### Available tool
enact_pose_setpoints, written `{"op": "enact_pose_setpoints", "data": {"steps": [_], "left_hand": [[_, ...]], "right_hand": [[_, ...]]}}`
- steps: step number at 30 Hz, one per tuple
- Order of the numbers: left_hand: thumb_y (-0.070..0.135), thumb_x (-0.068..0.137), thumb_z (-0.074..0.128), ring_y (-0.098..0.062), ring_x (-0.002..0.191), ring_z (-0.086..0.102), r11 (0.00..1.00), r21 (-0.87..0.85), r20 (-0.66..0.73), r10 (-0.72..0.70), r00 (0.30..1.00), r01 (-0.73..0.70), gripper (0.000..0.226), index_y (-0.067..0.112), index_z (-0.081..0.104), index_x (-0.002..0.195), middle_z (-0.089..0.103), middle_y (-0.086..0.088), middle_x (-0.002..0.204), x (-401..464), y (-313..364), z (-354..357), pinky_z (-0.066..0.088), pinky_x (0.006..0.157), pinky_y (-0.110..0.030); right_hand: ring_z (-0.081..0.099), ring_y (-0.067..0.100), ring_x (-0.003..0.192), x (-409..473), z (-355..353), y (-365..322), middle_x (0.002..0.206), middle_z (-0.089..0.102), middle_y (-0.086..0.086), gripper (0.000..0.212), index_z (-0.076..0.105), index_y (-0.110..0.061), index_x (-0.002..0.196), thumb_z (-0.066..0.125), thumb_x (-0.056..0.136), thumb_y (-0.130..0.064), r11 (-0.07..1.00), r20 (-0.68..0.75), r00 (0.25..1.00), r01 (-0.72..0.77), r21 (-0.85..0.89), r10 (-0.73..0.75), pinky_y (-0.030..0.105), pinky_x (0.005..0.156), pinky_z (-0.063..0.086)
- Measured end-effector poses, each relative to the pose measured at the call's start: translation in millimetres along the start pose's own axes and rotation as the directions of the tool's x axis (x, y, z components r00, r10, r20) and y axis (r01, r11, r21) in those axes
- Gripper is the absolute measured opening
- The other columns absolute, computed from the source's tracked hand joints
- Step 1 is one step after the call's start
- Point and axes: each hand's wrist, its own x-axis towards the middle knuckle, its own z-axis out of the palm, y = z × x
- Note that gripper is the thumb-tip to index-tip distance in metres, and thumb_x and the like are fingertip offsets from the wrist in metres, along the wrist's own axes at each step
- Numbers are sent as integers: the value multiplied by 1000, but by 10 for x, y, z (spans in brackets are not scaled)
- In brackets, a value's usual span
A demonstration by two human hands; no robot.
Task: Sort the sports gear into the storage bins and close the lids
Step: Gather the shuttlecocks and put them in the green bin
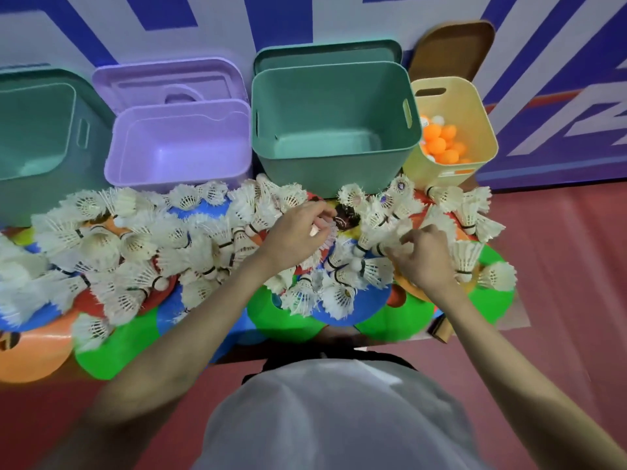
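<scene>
While both hands (pixel 298 228) pinch — seemingly — shuttlecocks (pixel 373 228), lift them by the cork, clear of neighbours, toward the green bin (pixel 334 178).

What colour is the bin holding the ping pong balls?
Pale yellow bin, seen in the head view; the ping pong balls inside are mostly orange.

A white wall (pixel 339 18) with bold blue stripes stands behind; the floor (pixel 570 252) is dull red.
</scene>
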Motion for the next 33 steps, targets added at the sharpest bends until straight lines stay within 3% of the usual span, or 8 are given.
{"op": "enact_pose_setpoints", "data": {"steps": [5,11,16,21,26,29,33], "left_hand": [[13,90,60,-9,87,63,999,-47,4,-26,1000,26,23,10,62,113,67,0,104,-249,90,222,53,79,-36],[15,90,63,-8,92,64,996,-77,-6,-44,999,44,24,10,63,114,67,1,107,-413,213,388,53,82,-40],[30,81,75,-7,110,59,994,-86,-30,-75,997,72,57,16,52,132,62,5,124,-470,248,494,50,93,-37],[26,82,76,-13,110,59,988,-123,-42,-96,995,90,58,10,53,133,64,-3,123,-480,321,531,49,94,-34],[25,86,70,-19,103,63,982,-106,-61,-166,984,159,49,7,56,129,68,-6,115,-518,285,558,50,92,-42],[21,86,70,-27,92,66,971,-125,-123,-218,968,203,41,8,58,123,70,-11,105,-579,228,558,53,85,-43],[13,85,71,3,97,57,936,-234,-159,-304,939,263,43,8,58,125,61,13,110,-664,173,516,48,88,-23]], "right_hand": [[51,40,99,-108,-39,-45,95,57,22,13,71,0,88,66,83,-10,995,-44,994,98,8,-98,40,82,41],[52,28,92,-340,-226,-136,86,55,11,11,68,-5,85,64,85,-15,952,-205,946,279,130,-249,31,69,37],[54,23,77,-459,-265,-178,81,57,7,9,69,-7,88,65,87,-16,848,-259,882,456,268,-393,32,66,42],[55,15,73,-551,-211,-203,82,59,2,10,73,-6,91,66,88,-11,756,-208,904,427,496,-374,11,66,38],[58,11,83,-565,-180,-186,93,64,6,15,72,-8,100,59,92,-8,709,-130,907,396,584,-400,12,68,41],[58,10,81,-502,-147,-107,98,64,5,19,68,-9,109,57,93,-8,756,-166,949,313,575,-267,10,67,41],[63,19,84,-401,-56,51,101,66,8,28,63,-10,116,58,88,-8,861,-31,997,78,502,-73,30,69,50]]}}
